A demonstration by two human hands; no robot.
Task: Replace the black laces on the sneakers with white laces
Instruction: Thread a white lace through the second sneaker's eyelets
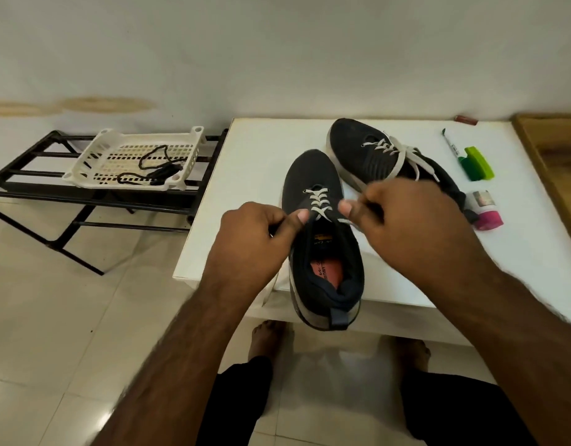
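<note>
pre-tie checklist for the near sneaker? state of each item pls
1. Near sneaker laced with white lace through the visible eyelets: ok.
2. Left hand pinching a lace end: ok. The end hangs down past the table edge.
3. Right hand pinching the other end: cannot tell, fingers are curled at the eyelets but the lace is mostly hidden.
4. Both ends equal in length: cannot tell.
5. Far sneaker white-laced and tied: ok.
6. Black laces out of the way in the white basket: ok.
</note>
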